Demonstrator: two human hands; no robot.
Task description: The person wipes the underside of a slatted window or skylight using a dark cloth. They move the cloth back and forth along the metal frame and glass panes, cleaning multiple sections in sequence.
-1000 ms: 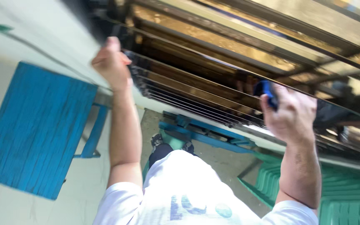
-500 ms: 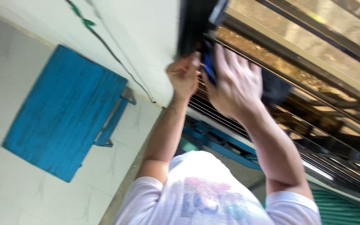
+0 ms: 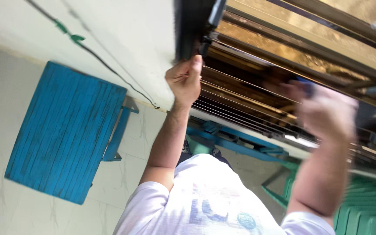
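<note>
The left hand (image 3: 183,80) was clenched around the lower edge of a dark frame (image 3: 192,26) beside the white wall (image 3: 122,48). The right hand (image 3: 327,113) (badly blurred) was raised before the metal bars (image 3: 240,104), gripping a small blue object (image 3: 306,86). A blue worktop (image 3: 66,130) stood near the wall.

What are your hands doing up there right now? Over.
Left hand grips the dark frame edge. Right hand, blurred, holds a small blue tool near the metal window bars. Nothing blocking.
</note>
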